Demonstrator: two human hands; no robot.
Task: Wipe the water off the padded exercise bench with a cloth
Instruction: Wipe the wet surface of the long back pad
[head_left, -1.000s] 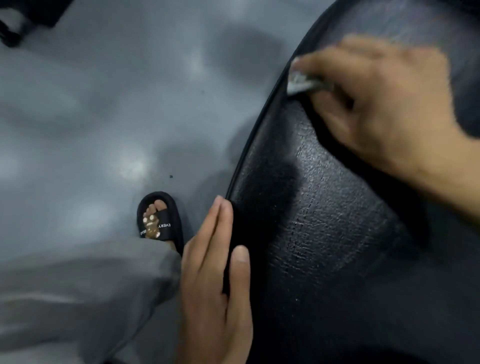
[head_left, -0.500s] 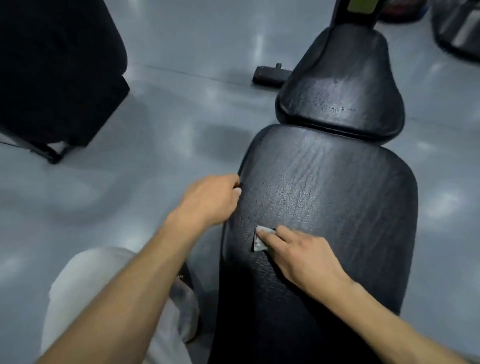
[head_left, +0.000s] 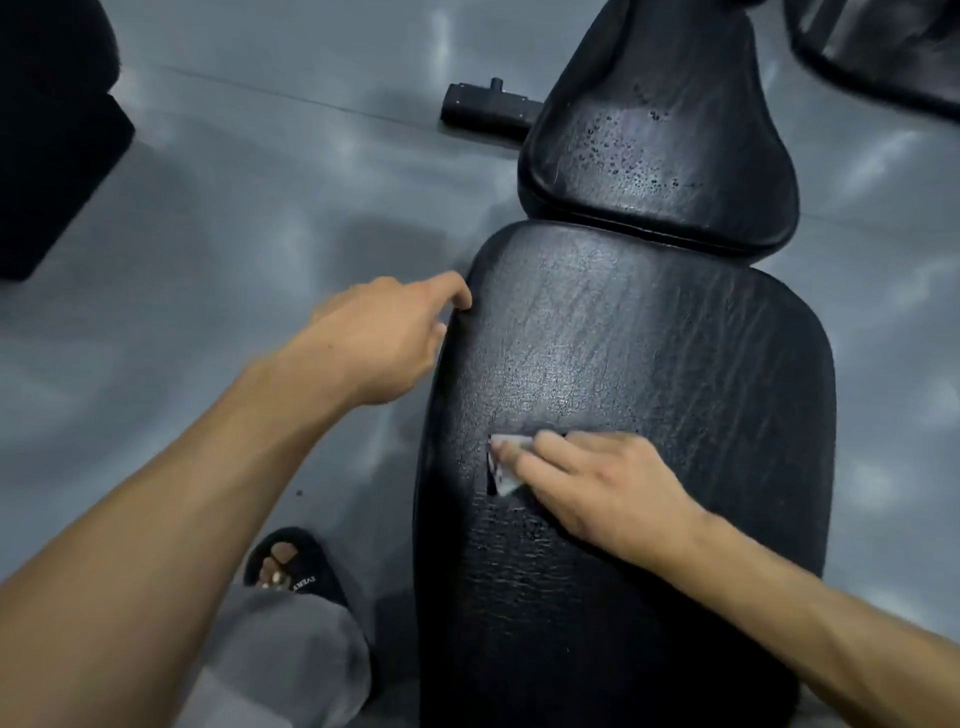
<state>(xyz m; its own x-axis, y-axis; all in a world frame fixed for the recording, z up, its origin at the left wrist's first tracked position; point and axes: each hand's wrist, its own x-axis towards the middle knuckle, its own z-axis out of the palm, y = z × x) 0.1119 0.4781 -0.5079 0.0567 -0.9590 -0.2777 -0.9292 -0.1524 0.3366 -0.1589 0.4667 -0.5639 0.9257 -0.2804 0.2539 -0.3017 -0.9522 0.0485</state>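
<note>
Wiping calls for flat, even pressure and overlapping strokes up the pad, no skipped strips. Nearest, a black fluffy slipper and grey trouser leg on the glossy grey floor. Just beyond, right hand with fingers laid almost straight, pressing a small pale folded cloth flat against the long black padded bench back, left of its middle; only a corner of cloth showing past the fingertips. Left hand with fingers curled over the pad's left edge, bracing it. Vinyl cracked and creased, dull sheen, fine streaks across the upper half, faint beads low down near the cloth. Worth keeping the cloth spread wide, since so small a pad of fabric soaks quickly. Farther off, the rounded black seat pad, tilted, still speckled with plain water droplets: probably the next patch to dry. Beyond, a black metal foot bar on the floor.
</note>
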